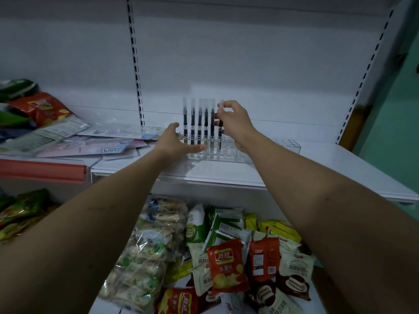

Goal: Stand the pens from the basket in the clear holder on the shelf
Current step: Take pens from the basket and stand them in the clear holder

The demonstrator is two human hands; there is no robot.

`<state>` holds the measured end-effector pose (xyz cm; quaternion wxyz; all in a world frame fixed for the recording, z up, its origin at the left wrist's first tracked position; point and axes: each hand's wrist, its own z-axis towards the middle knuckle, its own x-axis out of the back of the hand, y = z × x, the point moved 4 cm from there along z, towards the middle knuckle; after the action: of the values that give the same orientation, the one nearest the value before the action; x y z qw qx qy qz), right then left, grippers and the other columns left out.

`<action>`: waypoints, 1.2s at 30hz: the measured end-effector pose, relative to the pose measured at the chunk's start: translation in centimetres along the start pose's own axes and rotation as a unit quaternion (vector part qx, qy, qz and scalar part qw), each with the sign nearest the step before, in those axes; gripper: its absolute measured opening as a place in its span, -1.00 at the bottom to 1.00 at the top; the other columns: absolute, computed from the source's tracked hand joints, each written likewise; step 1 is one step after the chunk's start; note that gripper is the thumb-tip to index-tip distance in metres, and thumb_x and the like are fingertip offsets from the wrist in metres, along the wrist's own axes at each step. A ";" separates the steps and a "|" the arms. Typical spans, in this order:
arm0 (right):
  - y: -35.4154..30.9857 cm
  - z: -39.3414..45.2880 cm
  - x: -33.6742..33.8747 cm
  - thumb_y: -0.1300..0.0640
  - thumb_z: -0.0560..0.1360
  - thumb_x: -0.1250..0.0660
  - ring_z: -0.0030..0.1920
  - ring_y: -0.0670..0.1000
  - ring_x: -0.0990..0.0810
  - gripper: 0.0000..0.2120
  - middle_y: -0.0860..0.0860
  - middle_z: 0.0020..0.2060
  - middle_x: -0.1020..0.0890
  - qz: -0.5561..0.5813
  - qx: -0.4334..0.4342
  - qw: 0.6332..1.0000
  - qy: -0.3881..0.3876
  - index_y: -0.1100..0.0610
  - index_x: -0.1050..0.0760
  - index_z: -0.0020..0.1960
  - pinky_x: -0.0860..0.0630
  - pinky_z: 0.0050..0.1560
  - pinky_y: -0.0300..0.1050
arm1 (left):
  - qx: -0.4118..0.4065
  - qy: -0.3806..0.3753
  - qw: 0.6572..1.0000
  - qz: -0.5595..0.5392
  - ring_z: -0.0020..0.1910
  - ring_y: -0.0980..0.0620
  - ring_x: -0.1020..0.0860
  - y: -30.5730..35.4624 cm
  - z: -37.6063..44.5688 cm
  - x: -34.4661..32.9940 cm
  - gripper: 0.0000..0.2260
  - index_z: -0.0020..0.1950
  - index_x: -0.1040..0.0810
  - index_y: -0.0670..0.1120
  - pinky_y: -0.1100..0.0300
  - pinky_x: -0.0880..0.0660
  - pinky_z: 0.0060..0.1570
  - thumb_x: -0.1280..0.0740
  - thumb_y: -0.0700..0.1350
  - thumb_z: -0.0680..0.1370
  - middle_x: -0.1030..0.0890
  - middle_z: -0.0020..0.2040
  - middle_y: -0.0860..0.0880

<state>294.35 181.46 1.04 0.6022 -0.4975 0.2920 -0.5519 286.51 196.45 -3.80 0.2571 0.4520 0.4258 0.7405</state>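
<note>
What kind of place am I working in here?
Most likely a small shop aisle: white slotted retail shelving, heaps of packaged snacks on the lower shelf, and a clear holder of pens on display.

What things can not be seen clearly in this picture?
- Basket: outside the head view.
- Sixth pen: its upper part is covered by the right hand.
- Clear holder: its left end is covered by the left hand.

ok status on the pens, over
Right hand pinching sixth pen, lowering into clear holder. Left hand open, steadying holder's left end. Five pens standing. Nothing in the way.
</note>
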 end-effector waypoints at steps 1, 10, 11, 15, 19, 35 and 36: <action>0.0 0.0 0.1 0.09 0.64 -0.20 0.12 0.01 -0.60 -0.80 0.03 0.20 -0.55 -0.007 -0.007 1.000 -0.001 0.05 -0.41 0.25 -0.51 0.24 0.04 | 0.001 -0.001 1.000 0.001 0.39 -0.17 -0.36 0.1 -0.1 0.1 -0.03 0.56 -0.11 -0.05 -0.06 -0.38 0.30 -0.58 0.04 0.29 -0.31 0.48 -0.17; -3.3 1.5 -0.1 0.16 0.47 -0.47 -0.05 0.01 -0.54 -0.84 0.04 -0.09 -0.54 -0.033 0.055 0.998 0.020 0.18 -0.53 -0.03 -0.50 0.03 -0.14 | 0.005 -0.004 1.000 0.010 0.33 -0.15 -0.42 0.4 -0.2 1.4 -0.04 0.56 -0.07 -0.01 -0.01 -0.41 0.23 -0.57 0.07 0.32 -0.34 0.45 -0.14; -3.4 1.6 -0.1 0.21 0.46 -0.48 -0.08 0.01 -0.56 -0.88 0.03 -0.16 -0.56 -0.031 0.054 0.998 0.021 0.15 -0.54 -0.12 -0.53 0.04 -0.14 | 0.006 -0.005 1.000 0.010 0.32 -0.15 -0.42 0.4 -0.2 1.5 -0.04 0.56 -0.07 0.00 0.00 -0.42 0.23 -0.57 0.06 0.32 -0.34 0.45 -0.14; -3.6 1.9 0.2 0.29 0.46 -0.46 -0.08 0.03 -0.61 -0.86 0.05 -0.15 -0.62 -0.043 0.049 0.998 0.022 0.12 -0.55 -0.21 -0.54 -0.10 -0.19 | 0.005 -0.009 1.000 0.009 0.29 -0.15 -0.44 0.7 0.0 1.9 -0.02 0.56 -0.06 0.00 0.02 -0.44 0.18 -0.58 0.06 0.31 -0.35 0.44 -0.15; -3.9 1.7 0.8 0.33 0.49 -0.41 -0.10 -0.02 -0.60 -0.93 0.09 -0.02 -0.63 -0.049 0.045 0.998 0.023 0.18 -0.60 -0.09 -0.49 -0.27 -0.33 | 0.006 -0.006 1.000 0.009 0.31 -0.16 -0.43 0.9 0.1 2.1 -0.04 0.56 -0.06 -0.01 0.03 -0.42 0.16 -0.57 0.06 0.33 -0.34 0.44 -0.15; -5.7 -8.6 2.3 0.05 0.65 -0.13 -0.05 -0.19 -0.50 -0.76 -0.15 -0.02 -0.53 -0.083 0.102 0.991 0.039 0.09 -0.48 0.22 -0.38 -0.12 -0.41 | -0.020 0.057 0.996 -0.067 0.39 -0.01 -0.35 0.3 -7.8 2.2 -0.46 0.53 -0.22 -0.04 0.19 -0.25 0.18 -0.14 0.20 0.62 -0.33 0.47 -0.04; -5.0 -10.4 2.0 0.05 0.65 -0.13 0.01 -0.16 -0.50 -0.75 -0.14 0.02 -0.53 -0.099 0.107 0.989 0.020 0.08 -0.47 0.24 -0.37 -0.07 -0.39 | -0.034 0.064 0.995 -0.069 0.34 0.06 -0.37 0.0 -9.4 2.0 -0.50 0.51 -0.26 -0.04 0.24 -0.25 0.17 -0.14 0.16 0.63 -0.36 0.45 -0.01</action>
<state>283.57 177.20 2.53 0.5887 -0.4456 0.1924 -0.6464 277.26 194.28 -5.05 0.2954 0.3644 0.4460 0.7623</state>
